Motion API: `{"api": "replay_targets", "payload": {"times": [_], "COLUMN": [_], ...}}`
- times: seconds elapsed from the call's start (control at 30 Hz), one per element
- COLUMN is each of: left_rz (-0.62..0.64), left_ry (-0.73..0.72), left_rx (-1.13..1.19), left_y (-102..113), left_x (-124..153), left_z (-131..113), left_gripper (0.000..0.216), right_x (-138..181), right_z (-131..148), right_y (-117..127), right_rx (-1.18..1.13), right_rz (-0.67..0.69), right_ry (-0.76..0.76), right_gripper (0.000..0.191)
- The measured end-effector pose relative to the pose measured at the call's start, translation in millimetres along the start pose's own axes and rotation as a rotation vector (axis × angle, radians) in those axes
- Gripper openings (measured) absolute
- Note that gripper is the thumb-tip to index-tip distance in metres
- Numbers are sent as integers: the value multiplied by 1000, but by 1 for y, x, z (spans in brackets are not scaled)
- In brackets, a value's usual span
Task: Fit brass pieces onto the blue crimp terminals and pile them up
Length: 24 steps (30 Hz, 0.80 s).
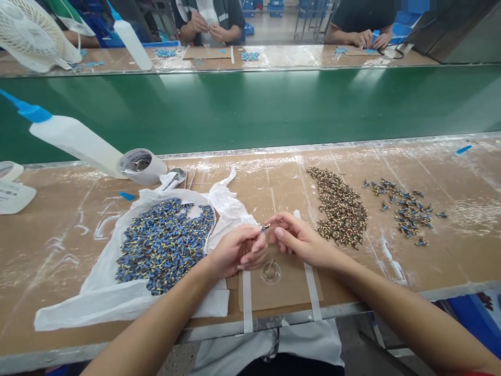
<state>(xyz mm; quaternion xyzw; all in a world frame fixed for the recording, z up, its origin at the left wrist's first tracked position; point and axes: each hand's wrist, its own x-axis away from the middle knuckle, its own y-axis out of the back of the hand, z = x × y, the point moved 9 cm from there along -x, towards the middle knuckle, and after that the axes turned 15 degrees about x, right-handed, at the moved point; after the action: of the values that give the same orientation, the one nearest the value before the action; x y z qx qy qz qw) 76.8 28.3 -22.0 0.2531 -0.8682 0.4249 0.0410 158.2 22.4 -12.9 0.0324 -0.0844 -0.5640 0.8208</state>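
My left hand point(240, 249) pinches a small blue and dark part point(265, 228) between thumb and fingertips. Close beside it is my right hand point(299, 239), its fingers curved and thumb apart from the index finger; nothing shows clearly in its grip. Below both hands, a small clear round dish point(271, 272) with a thin stick in it rests on a taped cardboard piece point(279, 297). On the left, a large heap of small blue, yellow and dark parts point(164, 245) lies on white sheeting point(97, 277). To the right is a pile of small brown and cream pieces point(340, 209).
A loose group of blue-and-brown parts point(410, 209) lies farther right. At back left are a white squeeze bottle point(74, 138) and a tape roll point(143, 166). A green belt point(250, 107) runs behind the table; co-workers' hands point(209, 28) show beyond it.
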Motion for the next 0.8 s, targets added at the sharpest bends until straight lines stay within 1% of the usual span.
{"api": "replay_targets", "payload": {"times": [0.07, 0.13, 0.2, 0.27, 0.37, 0.47, 0.53, 0.6, 0.63, 0.67, 0.7, 0.73, 0.77, 0.8], "left_rz": [-117, -196, -212, -192, -138, -115, -119, -170, -239, -344, -507, -683, -847, -959], "left_ry": [-156, -318, -428, -484, -526, -513, -488, -487, -500, -529, -573, -585, -586, -541], "left_rx": [-381, -777, -1071, -1273, -1469, -1608, -1638, -1599, -1570, -1547, -1539, -1542, -1548, -1564], "left_y": [5, 1, -6, -12, -18, -22, -22, -16, -11, -3, 8, 21, 34, 47], "left_x": [1, 4, 7, 9, 11, 11, 12, 19, 25, 34, 47, 60, 74, 84], "left_z": [-15, -32, -40, -41, -35, -29, -32, -45, -57, -73, -92, -109, -124, -135], "left_gripper": [43, 40, 37, 33, 29, 26, 24, 23, 22, 23, 23, 23, 21, 20], "right_x": [0, -1, -2, -3, -2, -1, -1, -1, 0, 1, 4, 7, 12, 19], "right_z": [1, 1, 0, -1, -1, 2, 4, 6, 8, 10, 13, 17, 19, 21], "right_y": [-1, 0, 3, 6, 7, 7, 8, 19, 29, 43, 60, 79, 101, 124], "right_rx": [-32, -77, -98, -84, -49, 1, 61, 147, 210, 291, 381, 481, 579, 658], "right_rz": [4, -17, -57, -95, -116, -126, -134, -176, -222, -282, -355, -436, -521, -616], "right_ry": [-9, -19, -23, -20, -20, 1, 16, 26, 34, 42, 49, 54, 46, 24], "right_gripper": [26, 23, 18, 15, 16, 17, 17, 18, 17, 17, 17, 17, 17, 18]}}
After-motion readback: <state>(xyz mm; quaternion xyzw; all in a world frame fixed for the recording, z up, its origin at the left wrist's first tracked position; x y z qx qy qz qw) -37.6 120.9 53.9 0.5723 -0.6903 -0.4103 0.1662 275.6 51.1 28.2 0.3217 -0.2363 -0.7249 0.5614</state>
